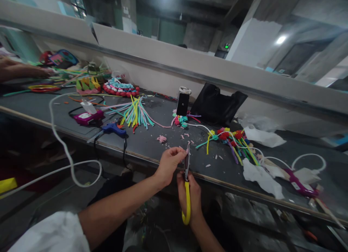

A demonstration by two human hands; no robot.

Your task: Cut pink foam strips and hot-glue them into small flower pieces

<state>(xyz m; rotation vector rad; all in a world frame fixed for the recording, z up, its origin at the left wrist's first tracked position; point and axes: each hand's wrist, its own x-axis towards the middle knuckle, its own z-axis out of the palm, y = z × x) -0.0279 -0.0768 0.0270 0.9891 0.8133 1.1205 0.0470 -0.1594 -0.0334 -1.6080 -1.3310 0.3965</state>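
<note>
My right hand (pixel 194 196) is wrapped round a pair of yellow-handled scissors (pixel 187 205), blades pointing away from me over the table's front edge. Close against the blades, my left hand (pixel 171 163) pinches a small pink piece (pixel 186 151), mostly hidden by the fingertips. It looks like the fuzzy pink stem material lying about. Beyond the hands, a pink fuzzy flower (pixel 161 139) rests on the dark table (pixel 146 147). Short pink offcuts (pixel 186 135) are scattered just past the scissor tips.
A blue glue gun (pixel 114 129) lies left, beside fanned pipe cleaners (pixel 137 114). A phone (pixel 182 104) stands upright at the back, near a black bag (pixel 217 105). Colourful fuzzy flowers (pixel 224 135) and a white cable (pixel 231 135) lie right. Another person's hand (pixel 24 71) is far left.
</note>
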